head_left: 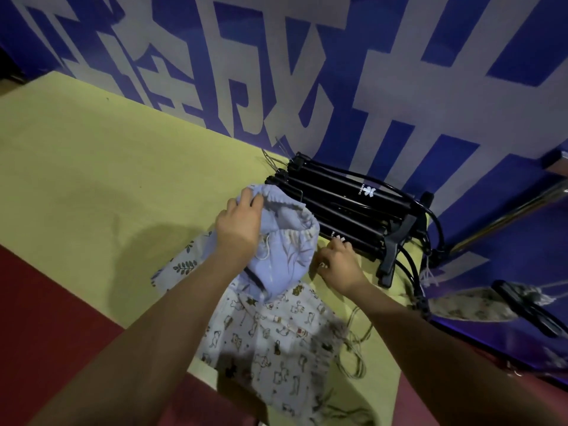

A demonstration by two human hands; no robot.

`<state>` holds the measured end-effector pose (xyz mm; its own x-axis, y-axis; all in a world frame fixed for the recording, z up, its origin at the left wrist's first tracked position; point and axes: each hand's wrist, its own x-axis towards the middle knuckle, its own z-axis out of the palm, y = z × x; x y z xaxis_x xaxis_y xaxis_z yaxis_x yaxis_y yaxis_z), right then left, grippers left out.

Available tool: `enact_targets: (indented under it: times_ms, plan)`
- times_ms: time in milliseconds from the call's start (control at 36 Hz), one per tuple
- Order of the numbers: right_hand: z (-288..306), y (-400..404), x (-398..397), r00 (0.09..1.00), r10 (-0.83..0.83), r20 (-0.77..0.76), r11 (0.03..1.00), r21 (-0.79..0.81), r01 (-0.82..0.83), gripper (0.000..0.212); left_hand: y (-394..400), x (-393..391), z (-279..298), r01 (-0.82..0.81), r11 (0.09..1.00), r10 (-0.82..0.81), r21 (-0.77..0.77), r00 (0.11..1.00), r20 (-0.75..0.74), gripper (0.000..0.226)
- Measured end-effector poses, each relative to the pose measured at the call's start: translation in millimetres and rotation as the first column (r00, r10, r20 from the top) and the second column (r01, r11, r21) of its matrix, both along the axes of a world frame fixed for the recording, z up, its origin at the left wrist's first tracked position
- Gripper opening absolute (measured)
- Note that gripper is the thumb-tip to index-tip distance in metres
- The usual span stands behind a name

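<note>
**Steady the waistband, take one hanger cleanly**

The blue garment [289, 238] stands bunched at the centre of the frame, on top of a cat-print cloth [276, 333] and a leaf-print cloth [181, 265] on the yellow counter [92, 179]. The left hand [238, 222] grips its gathered waistband at the top, fingers curled over the elastic. The right hand [336, 262] is just right of the garment, at the near end of the stack of black hangers [347, 198]. Its fingers are curled, but I cannot tell whether they hold anything.

The step looks like fetching a hanger for the garment. To do it well, hold the band taut and high so the opening is easy to find. Lift only the top hanger, since the hooks at the stack's far end are bunched and could drag a neighbour along. The white drawstring hanging in front could snag, so keep it clear.

The stack lies close against the blue-and-white wall [368, 72] in the upper right, which leaves little room there. Loose cords [356, 342] trail at lower right near the counter's edge. Open counter lies toward the upper left, the better side to swing a hanger out. The red strip [61, 302] at lower left marks the near edge.
</note>
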<state>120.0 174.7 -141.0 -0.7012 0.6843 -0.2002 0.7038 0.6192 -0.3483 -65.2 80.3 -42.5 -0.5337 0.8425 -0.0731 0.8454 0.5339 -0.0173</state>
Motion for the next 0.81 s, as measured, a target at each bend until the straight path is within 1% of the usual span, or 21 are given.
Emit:
enact_targets:
  times_ms: [194,333,389,417,472,528,611,667,722,806]
  plan:
    - [0,-3,-1,0.999,0.001,0.043,1.000,0.006,-0.002,0.016,-1,5,-3,0.009,1.000,-0.010,0.029,0.998,0.055,0.067]
    - [12,-7,4,0.999,-0.046,-0.018,0.998,-0.036,0.045,0.007,-4,7,1,0.020,0.999,-0.023,0.043,0.997,0.071,0.068]
    - [20,-9,9,0.990,-0.116,-0.084,0.990,-0.088,0.108,0.010,-8,8,5,0.036,0.997,-0.041,0.069,0.995,0.085,0.067]
    - [25,-10,12,0.977,-0.164,-0.139,0.979,-0.147,0.143,0.010,-9,8,6,0.046,0.995,-0.054,0.085,0.994,0.096,0.065]
    - [38,-15,18,0.929,-0.247,-0.275,0.953,-0.243,0.181,0.010,-11,10,8,0.074,0.989,-0.091,0.127,0.987,0.129,0.062]
    - [56,-21,21,0.863,-0.300,-0.406,0.945,-0.248,0.211,0.008,-13,12,12,0.103,0.981,-0.131,0.166,0.976,0.172,0.061]
    - [86,-28,17,0.768,-0.315,-0.557,0.949,-0.211,0.236,0.006,-15,15,16,0.118,0.972,-0.165,0.203,0.958,0.235,0.063]
    - [102,-29,9,0.737,-0.286,-0.613,0.958,-0.169,0.231,0.006,-14,16,18,0.117,0.969,-0.180,0.219,0.939,0.292,0.066]
    - [116,-32,-1,0.762,-0.180,-0.622,0.981,-0.059,0.184,0.005,-14,16,20,0.117,0.964,-0.203,0.240,0.905,0.374,0.069]
    - [122,-36,-15,0.867,0.016,-0.498,0.981,0.177,0.083,0.009,-12,16,26,0.104,0.957,-0.235,0.269,0.824,0.516,0.075]
